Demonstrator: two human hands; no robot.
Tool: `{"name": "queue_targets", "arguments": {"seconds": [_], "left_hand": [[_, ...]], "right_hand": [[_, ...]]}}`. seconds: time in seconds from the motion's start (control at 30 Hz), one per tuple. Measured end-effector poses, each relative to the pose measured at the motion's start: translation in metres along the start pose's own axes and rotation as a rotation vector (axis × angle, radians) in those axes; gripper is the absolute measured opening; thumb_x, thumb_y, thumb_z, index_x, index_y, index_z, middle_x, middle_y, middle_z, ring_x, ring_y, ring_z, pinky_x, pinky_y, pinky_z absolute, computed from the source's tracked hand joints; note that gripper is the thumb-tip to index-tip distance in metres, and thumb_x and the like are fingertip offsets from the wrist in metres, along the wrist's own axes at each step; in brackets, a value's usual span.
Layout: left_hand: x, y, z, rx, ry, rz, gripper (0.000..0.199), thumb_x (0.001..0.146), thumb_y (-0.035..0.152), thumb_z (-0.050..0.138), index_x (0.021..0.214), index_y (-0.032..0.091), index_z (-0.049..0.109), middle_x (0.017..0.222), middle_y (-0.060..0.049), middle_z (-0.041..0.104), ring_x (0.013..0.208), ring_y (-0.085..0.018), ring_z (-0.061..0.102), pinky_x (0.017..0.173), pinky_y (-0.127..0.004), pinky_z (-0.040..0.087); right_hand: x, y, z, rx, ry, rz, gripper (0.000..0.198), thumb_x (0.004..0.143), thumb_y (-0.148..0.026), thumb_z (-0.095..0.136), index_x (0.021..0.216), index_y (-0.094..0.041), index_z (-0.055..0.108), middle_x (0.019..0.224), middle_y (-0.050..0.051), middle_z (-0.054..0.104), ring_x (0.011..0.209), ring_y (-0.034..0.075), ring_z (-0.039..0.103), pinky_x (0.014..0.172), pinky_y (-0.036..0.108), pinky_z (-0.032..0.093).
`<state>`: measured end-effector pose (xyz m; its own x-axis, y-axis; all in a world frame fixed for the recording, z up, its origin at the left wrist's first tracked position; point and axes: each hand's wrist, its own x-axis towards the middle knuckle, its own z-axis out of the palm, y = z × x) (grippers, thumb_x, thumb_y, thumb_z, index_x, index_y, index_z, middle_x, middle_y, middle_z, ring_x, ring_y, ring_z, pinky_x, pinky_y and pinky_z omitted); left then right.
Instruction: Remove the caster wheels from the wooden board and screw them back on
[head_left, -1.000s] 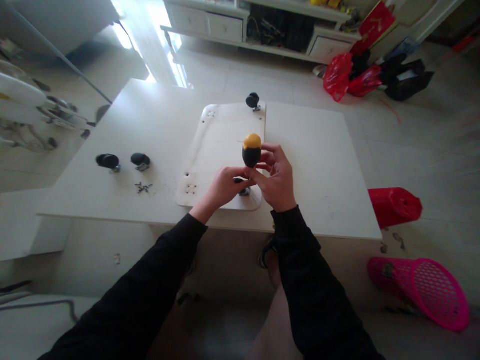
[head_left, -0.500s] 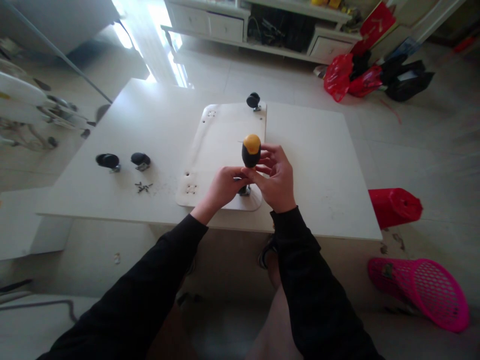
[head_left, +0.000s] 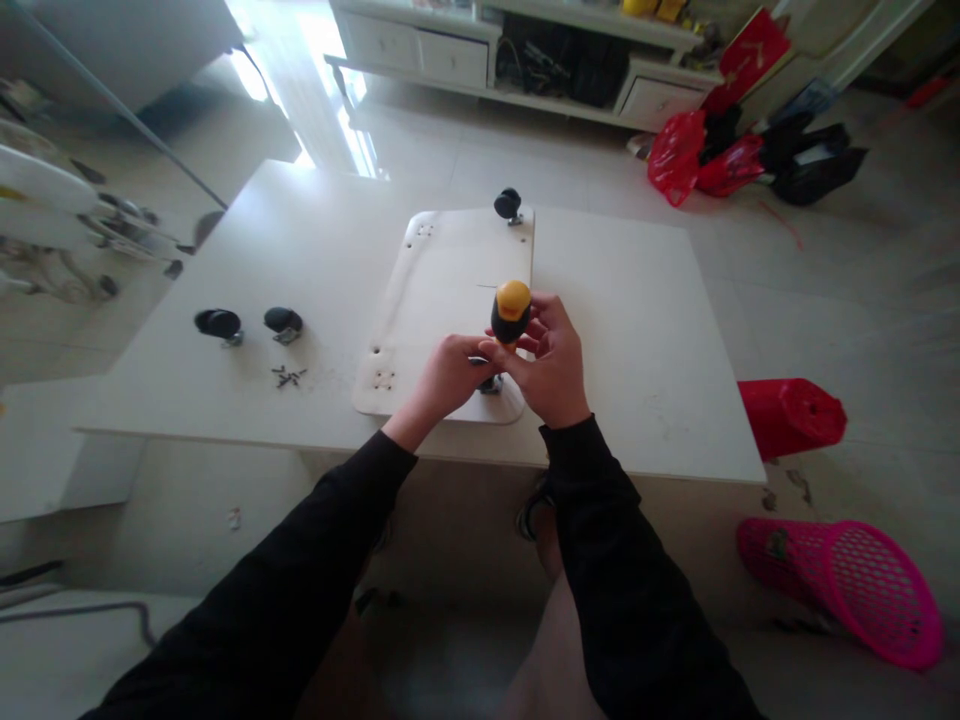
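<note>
Gripping the screwdriver [head_left: 511, 310] low on its yellow-and-black handle: right hand [head_left: 555, 360], fingers curled round it, handle end up. Screwdriver is over the right part of the white board [head_left: 442, 290], just above the near caster [head_left: 491, 384]. Left hand [head_left: 450, 375] reaches in from the left, fingertips bunched at that caster and close to the right thumb; cannot tell what, if anything, it pinches. Near caster partly hidden by fingers. Far caster [head_left: 508, 204] stands at the board's far right corner. Board lies flat on the white table [head_left: 637, 320], holes at its left corners. Left of the board: two loose casters [head_left: 283, 320] side by side, small pile of screws [head_left: 288, 377] in front. Pink basket [head_left: 889, 590] on floor, right.
</note>
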<state>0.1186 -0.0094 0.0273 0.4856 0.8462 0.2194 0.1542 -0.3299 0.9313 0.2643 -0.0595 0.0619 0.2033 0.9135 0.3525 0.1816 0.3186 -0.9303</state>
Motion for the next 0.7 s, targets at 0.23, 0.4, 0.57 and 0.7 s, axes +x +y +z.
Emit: {"name": "queue_targets", "arguments": {"seconds": [0.23, 0.4, 0.57, 0.7], "left_hand": [[0.0038, -0.0021, -0.0043, -0.073, -0.121, 0.033, 0.020, 0.091, 0.034, 0.074, 0.091, 0.017, 0.085, 0.088, -0.005, 0.084, 0.087, -0.024, 0.078, 0.082, -0.034, 0.061], [0.0012, -0.0018, -0.0006, -0.009, 0.001, -0.009, 0.017, 0.089, 0.031, 0.076, 0.084, 0.016, 0.083, 0.079, -0.003, 0.081, 0.079, -0.022, 0.076, 0.073, -0.030, 0.059], [0.0032, -0.0037, -0.0012, -0.038, -0.044, 0.025, 0.018, 0.086, 0.033, 0.081, 0.091, 0.017, 0.085, 0.089, -0.005, 0.084, 0.086, -0.024, 0.078, 0.080, -0.033, 0.061], [0.0040, -0.0020, -0.0056, -0.058, -0.118, 0.014, 0.017, 0.090, 0.031, 0.077, 0.089, 0.017, 0.085, 0.086, -0.005, 0.083, 0.087, -0.024, 0.078, 0.080, -0.033, 0.062]], "right_hand": [[-0.0009, 0.0003, -0.0026, -0.017, -0.055, -0.032, 0.049, 0.088, -0.033, 0.080, 0.131, -0.034, 0.058, 0.111, -0.001, 0.078, 0.107, 0.020, 0.077, 0.093, 0.040, 0.068], [0.0001, 0.0030, -0.0009, -0.021, -0.045, -0.043, 0.057, 0.081, -0.039, 0.089, 0.129, -0.033, 0.059, 0.115, 0.000, 0.074, 0.099, 0.019, 0.077, 0.082, 0.035, 0.068], [-0.0007, 0.0002, -0.0012, -0.010, -0.010, -0.029, 0.052, 0.084, -0.032, 0.085, 0.129, -0.034, 0.060, 0.104, -0.003, 0.073, 0.094, 0.016, 0.077, 0.080, 0.033, 0.068], [-0.0016, -0.0013, -0.0019, -0.024, -0.020, -0.054, 0.050, 0.086, -0.028, 0.082, 0.130, -0.034, 0.058, 0.107, -0.003, 0.075, 0.102, 0.017, 0.077, 0.088, 0.036, 0.068]]}}
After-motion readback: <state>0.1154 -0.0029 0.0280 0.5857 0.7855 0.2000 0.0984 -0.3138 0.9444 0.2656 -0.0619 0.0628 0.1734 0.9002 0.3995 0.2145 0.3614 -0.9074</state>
